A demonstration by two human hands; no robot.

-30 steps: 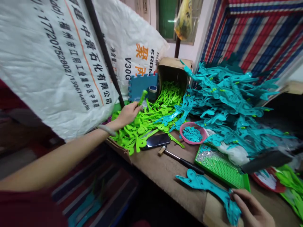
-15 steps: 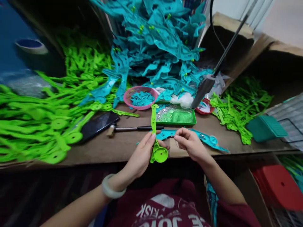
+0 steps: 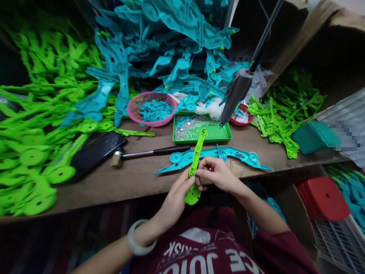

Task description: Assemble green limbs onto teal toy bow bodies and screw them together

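My left hand (image 3: pixel 175 196) grips a long lime-green plastic arm (image 3: pixel 197 152) with a round disc at its lower end, holding it slanted in front of my body. My right hand (image 3: pixel 219 174) is closed in a pinch against the middle of that arm; what its fingertips hold, if anything, is too small to make out. Just beyond both hands, a curved turquoise plastic piece (image 3: pixel 184 156) lies on the brown work surface (image 3: pixel 137 167). Behind it stands a green perforated tray (image 3: pixel 228 137) with small metal bits and a few turquoise ones.
A hammer (image 3: pixel 148 153) and a black phone (image 3: pixel 98 154) lie to the left. A pink basket (image 3: pixel 132 110) holds turquoise pieces. A grey electric screwdriver (image 3: pixel 236 93) hangs over the tray. Green parts (image 3: pixel 31 152) and turquoise parts (image 3: pixel 182 45) are heaped around; a red stool (image 3: pixel 325 199) stands right.
My right hand has moved left from above the turquoise piece to the green arm. The green arm has turned and now leans to the right at its top. The view has shifted somewhat.
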